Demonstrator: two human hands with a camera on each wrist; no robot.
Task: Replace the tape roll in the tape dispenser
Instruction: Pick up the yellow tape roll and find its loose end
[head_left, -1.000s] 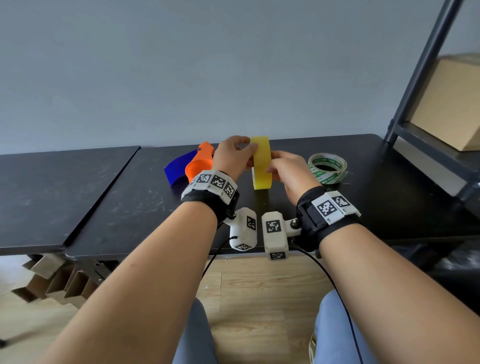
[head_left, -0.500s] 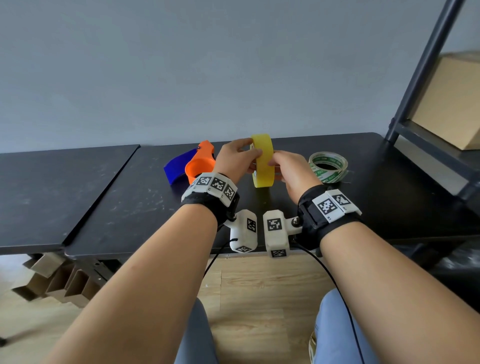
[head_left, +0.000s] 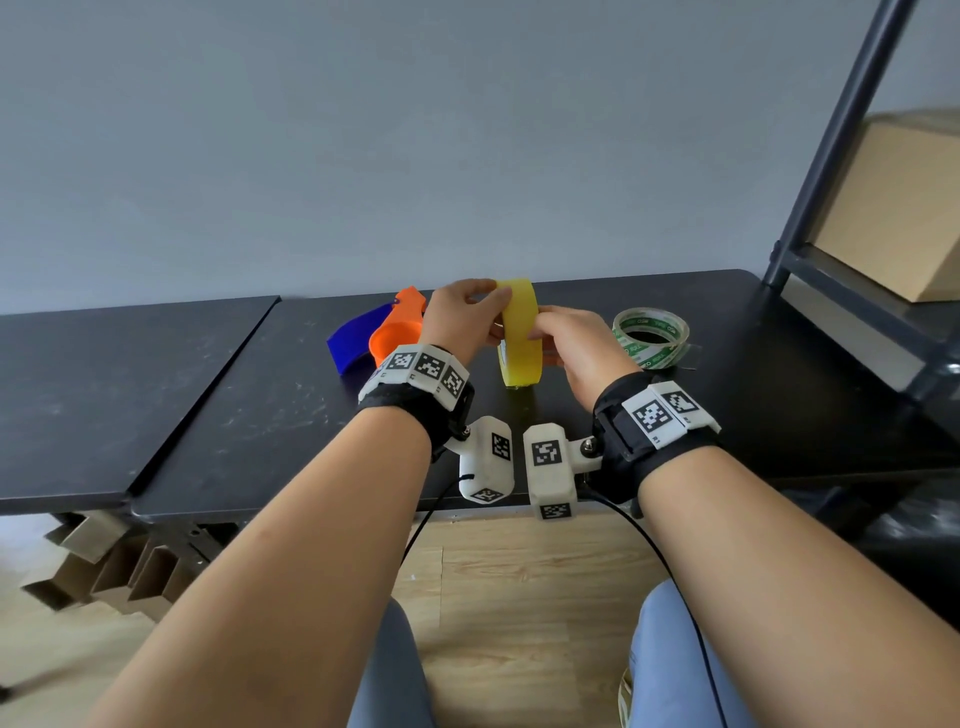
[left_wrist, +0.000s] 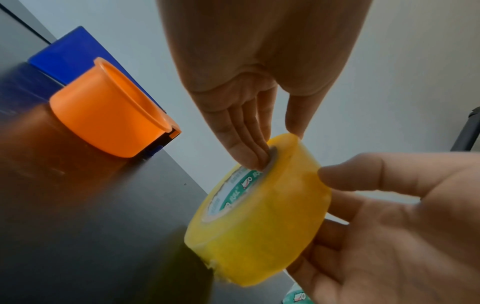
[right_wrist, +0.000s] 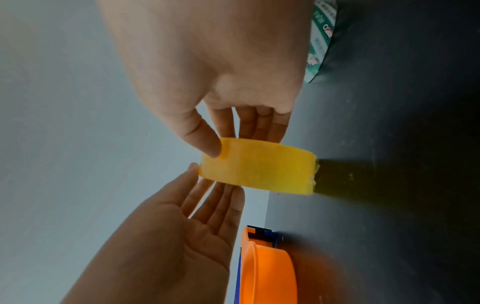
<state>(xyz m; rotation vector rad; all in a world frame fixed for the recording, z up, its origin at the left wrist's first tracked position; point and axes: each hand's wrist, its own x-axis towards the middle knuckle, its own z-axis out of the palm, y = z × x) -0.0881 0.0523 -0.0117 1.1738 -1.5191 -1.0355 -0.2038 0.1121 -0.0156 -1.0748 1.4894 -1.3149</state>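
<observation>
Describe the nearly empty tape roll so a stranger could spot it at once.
On the black table, look right of both hands, toward the dark metal shelf frame. The clear, nearly used-up tape roll lies flat there. Unlike the thick yellow tape roll standing on edge, it is thin, with green-and-white print.

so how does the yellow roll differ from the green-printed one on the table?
The yellow tape roll stands on edge, touching the table, held between the left hand and right hand; the green-printed roll lies flat to its right, untouched. The yellow tape roll is thickly wound and opaque; the green-printed roll is nearly bare, its core print showing through. Both cores carry similar green print.
</observation>
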